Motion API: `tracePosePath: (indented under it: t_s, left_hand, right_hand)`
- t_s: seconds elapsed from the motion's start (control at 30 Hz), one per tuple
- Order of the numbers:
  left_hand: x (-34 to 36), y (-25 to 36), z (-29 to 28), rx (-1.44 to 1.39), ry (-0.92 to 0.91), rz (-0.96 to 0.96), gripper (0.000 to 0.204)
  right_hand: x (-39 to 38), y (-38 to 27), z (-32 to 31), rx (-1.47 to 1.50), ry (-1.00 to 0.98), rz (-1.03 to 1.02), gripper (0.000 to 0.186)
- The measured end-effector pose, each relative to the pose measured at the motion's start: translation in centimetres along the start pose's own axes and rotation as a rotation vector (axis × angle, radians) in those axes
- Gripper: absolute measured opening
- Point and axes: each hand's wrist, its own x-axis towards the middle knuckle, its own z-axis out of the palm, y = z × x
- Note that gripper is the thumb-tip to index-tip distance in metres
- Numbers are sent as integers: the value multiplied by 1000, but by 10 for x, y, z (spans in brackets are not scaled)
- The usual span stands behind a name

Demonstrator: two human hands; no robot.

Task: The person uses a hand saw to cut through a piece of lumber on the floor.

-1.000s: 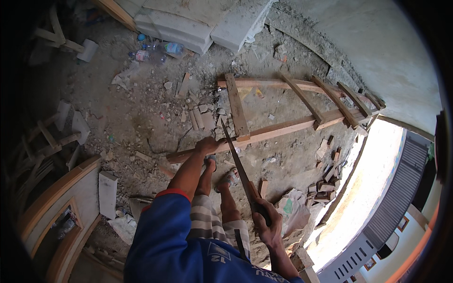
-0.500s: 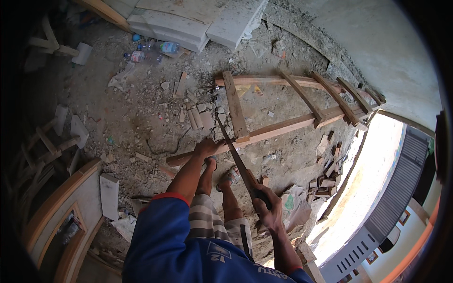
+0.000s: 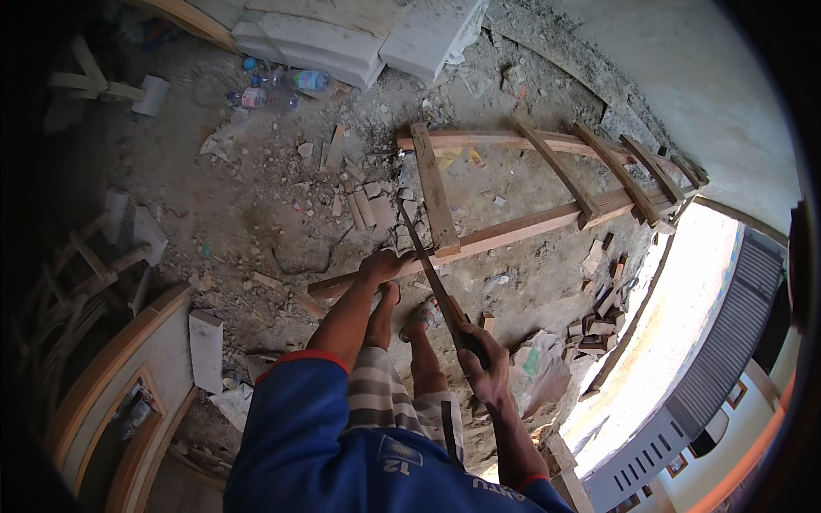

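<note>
Rubble-strewn concrete floor (image 3: 256, 197); left hand (image 3: 382, 267) presses wooden frame (image 3: 513, 231), right hand (image 3: 479, 363) grips handsaw (image 3: 428, 265)

The left arm reaches straight forward and down from a blue sleeve with a red cuff, its left hand (image 3: 382, 267) pressed palm-down with the fingers curled over what it rests on. The right arm comes in lower and bends at the elbow, and the right hand (image 3: 481, 363) is clenched in a full fist (knuckles upward, wrist roughly in line with the forearm).
</note>
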Motion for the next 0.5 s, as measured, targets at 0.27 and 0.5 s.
tracePosePath:
  t_s: [0.27,0.5]
  left_hand:
    - [17,-10,10,95,-38,4,77]
    - [7,3,4,6,-57,1,94]
  right_hand:
    - [-14,15,-7,44,7,-15,44]
    - [-15,25,-5,55,64,-54,47]
